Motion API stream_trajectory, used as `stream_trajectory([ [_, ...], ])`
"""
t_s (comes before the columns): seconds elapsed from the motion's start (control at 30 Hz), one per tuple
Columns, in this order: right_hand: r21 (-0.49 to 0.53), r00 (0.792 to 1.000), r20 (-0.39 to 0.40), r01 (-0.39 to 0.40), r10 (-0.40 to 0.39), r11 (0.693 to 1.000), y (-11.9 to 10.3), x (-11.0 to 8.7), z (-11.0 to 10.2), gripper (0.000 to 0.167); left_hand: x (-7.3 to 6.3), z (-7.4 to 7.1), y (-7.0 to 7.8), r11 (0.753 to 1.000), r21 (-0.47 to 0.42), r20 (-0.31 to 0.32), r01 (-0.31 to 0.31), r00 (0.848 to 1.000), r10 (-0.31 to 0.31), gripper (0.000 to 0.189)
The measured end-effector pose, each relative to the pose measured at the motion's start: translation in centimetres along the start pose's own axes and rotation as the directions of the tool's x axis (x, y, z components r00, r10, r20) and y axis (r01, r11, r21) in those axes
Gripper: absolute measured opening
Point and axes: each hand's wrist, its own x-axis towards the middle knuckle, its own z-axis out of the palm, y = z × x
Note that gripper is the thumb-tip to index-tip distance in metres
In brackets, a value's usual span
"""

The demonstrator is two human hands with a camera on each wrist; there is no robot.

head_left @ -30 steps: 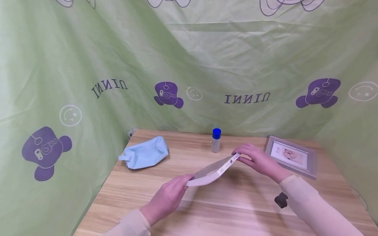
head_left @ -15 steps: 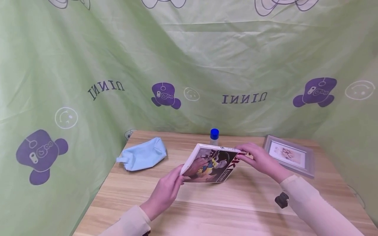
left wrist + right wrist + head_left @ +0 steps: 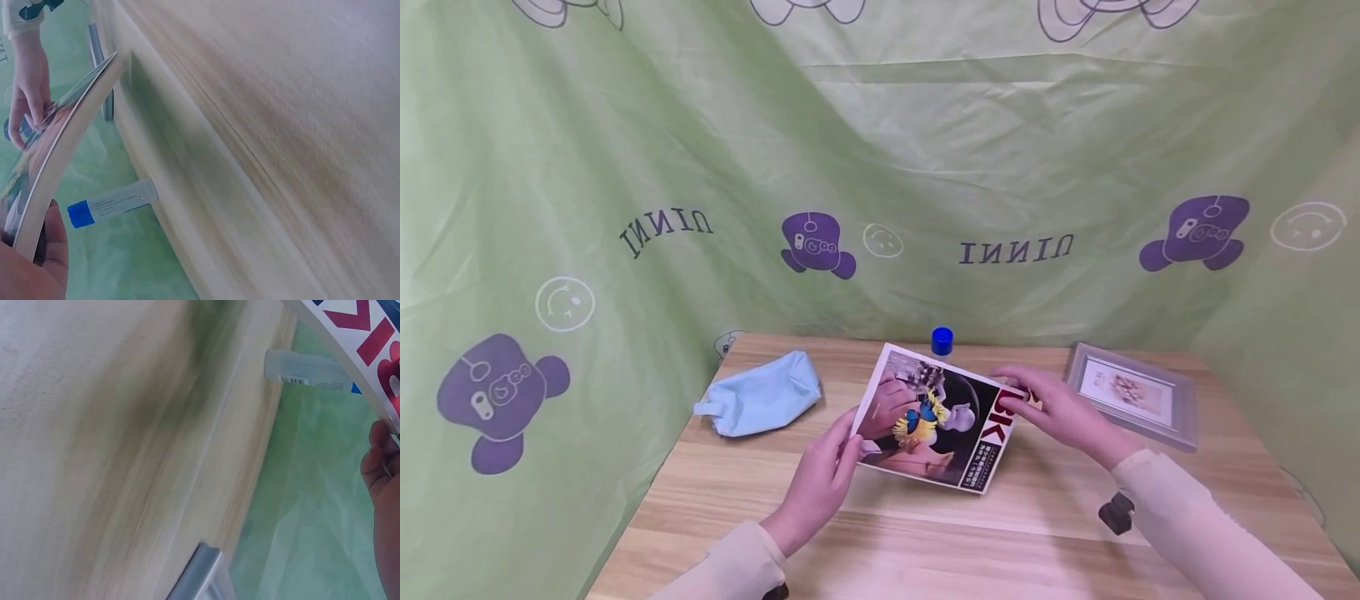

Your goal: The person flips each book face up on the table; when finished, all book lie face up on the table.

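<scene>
Between both hands a book or magazine [image 3: 925, 425] is held tilted above the table, its picture cover and large red letters facing up. My left hand [image 3: 820, 475] grips its left edge, with the thumb on the cover and fingers beneath. At the upper right corner my right hand [image 3: 1052, 408] pinches it. In the left wrist view the pages' thick pale edge [image 3: 69, 150] shows, raised off the table. The right wrist view catches the red-lettered corner [image 3: 375, 350] by the right fingers. Behind the book stands a blue-capped tube [image 3: 942, 342], its body mostly hidden in the head view.
A light blue pouch [image 3: 763, 396] lies at the table's back left. At the back right lies a silver picture frame [image 3: 1131, 396]. The wooden table [image 3: 700, 517] meets a green printed curtain [image 3: 880, 158] behind and at the sides.
The book has turned from nearly edge-on to cover facing up towards the head camera, still held by both hands. It now hides most of the blue-capped tube.
</scene>
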Motion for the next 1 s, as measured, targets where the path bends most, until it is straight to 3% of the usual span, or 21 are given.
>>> stream_trajectory([
  [0.13,-0.021,0.999,0.031,0.037,-0.036,0.999,0.4,-0.2,0.3,0.041,0.0,0.1,0.2,0.989,-0.065,0.029,0.135,0.991,-0.133,0.038],
  [0.27,-0.026,0.997,0.070,0.042,-0.040,0.999,0.8,-0.6,0.7,0.042,0.1,0.3,0.3,0.950,-0.135,0.067,0.281,0.959,-0.274,0.049],
  [0.33,-0.030,0.996,0.081,0.036,-0.034,0.999,0.8,-0.7,0.8,0.042,0.2,0.4,0.3,0.935,-0.151,0.081,0.322,0.946,-0.313,0.055],
  [0.67,-0.086,0.990,0.139,0.021,-0.009,0.996,1.2,-1.3,1.2,0.053,0.5,1.0,-0.5,0.932,-0.147,0.107,0.330,0.942,-0.317,0.052],
  [1.0,-0.111,0.973,0.212,-0.071,0.093,0.991,1.9,-1.3,2.3,0.051,0.4,2.0,-1.4,0.898,-0.150,0.151,0.414,0.907,-0.393,0.051],
])
